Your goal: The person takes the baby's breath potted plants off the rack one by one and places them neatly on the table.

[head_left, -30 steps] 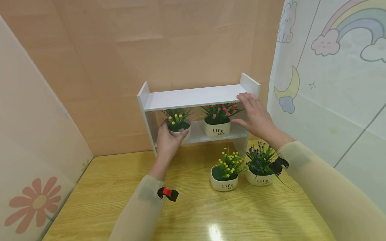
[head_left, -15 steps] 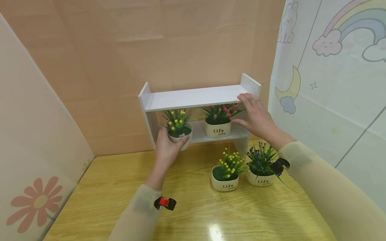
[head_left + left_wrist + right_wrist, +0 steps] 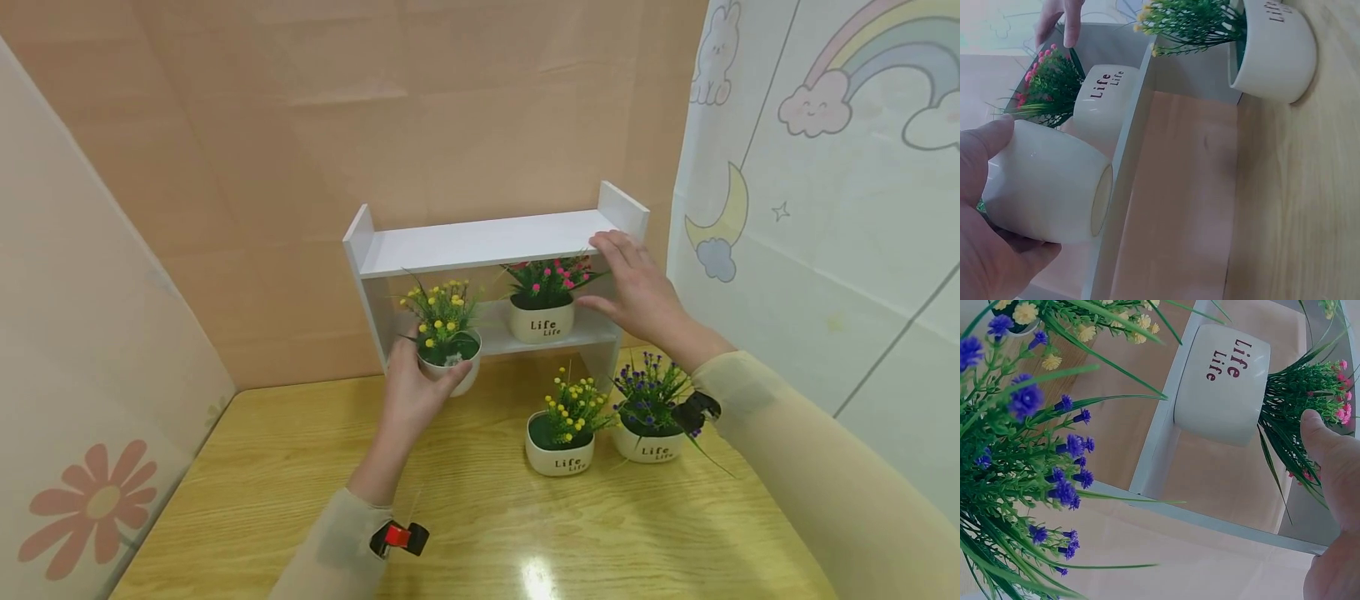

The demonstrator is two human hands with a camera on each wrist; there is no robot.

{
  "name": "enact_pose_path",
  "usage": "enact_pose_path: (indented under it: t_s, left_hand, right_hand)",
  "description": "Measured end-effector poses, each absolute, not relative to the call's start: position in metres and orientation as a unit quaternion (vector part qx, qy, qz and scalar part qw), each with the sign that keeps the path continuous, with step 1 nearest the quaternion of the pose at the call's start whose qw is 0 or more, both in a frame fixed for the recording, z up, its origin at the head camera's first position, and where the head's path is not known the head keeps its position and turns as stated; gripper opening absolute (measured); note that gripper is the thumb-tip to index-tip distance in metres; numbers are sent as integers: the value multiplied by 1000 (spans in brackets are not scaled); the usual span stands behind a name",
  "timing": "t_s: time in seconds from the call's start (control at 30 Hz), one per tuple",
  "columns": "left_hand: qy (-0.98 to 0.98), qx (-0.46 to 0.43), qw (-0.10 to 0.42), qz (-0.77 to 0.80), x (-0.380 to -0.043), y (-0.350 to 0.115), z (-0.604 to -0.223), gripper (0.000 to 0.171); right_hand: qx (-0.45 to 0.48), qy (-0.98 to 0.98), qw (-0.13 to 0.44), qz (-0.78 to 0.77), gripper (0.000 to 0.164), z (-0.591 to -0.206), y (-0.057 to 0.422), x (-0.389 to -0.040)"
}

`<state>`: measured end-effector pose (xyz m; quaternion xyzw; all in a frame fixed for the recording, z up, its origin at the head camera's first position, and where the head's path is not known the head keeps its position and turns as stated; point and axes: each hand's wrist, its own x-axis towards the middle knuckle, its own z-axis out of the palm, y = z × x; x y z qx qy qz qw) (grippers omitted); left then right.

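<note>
My left hand [image 3: 416, 383] grips a white potted plant with yellow flowers [image 3: 453, 371] by the sides of its pot, thumb in front. The pot is tilted and held just in front of the left half of a white two-tier shelf [image 3: 480, 242]. In the left wrist view the plain side and base of this pot [image 3: 1047, 184] show. My right hand [image 3: 637, 287] rests its fingertips on the front edge of the top board at the right, its thumb apart below. Beside that thumb, a pink-flowered pot marked "Life" [image 3: 542, 323] stands on the lower board.
A second yellow-flowered pot [image 3: 558, 454] stands on the wooden table [image 3: 285, 500] in front of the shelf. To its right is a purple-flowered pot [image 3: 648, 446], partly under my right forearm. A tan backdrop [image 3: 262, 167] rises behind the shelf, with printed panels at both sides.
My left hand has drawn the yellow-flowered pot out from the lower tier, toward me and slightly down, tilting it. The right hand has stayed on the shelf.
</note>
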<state>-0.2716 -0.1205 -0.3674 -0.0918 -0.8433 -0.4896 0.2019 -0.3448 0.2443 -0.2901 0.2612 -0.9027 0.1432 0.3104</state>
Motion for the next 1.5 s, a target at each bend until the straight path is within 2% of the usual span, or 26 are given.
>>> enact_pose_path:
  t_s: [0.17, 0.47, 1.03, 1.5]
  left_hand:
    - [-843, -114, 195, -489, -262, -125, -374, 92]
    - [-847, -120, 199, -478, -251, -128, -389, 101]
    - [-843, -104, 124, -513, -236, -120, -432, 113]
    - [-850, -117, 93, -504, -231, -107, -464, 112]
  right_hand:
    - [260, -904, 310, 141, 97, -290, 243, -344]
    - [258, -904, 309, 145, 98, -288, 242, -342]
    - [259, -904, 308, 145, 99, -288, 243, -344]
    - [256, -903, 311, 147, 99, -287, 244, -340]
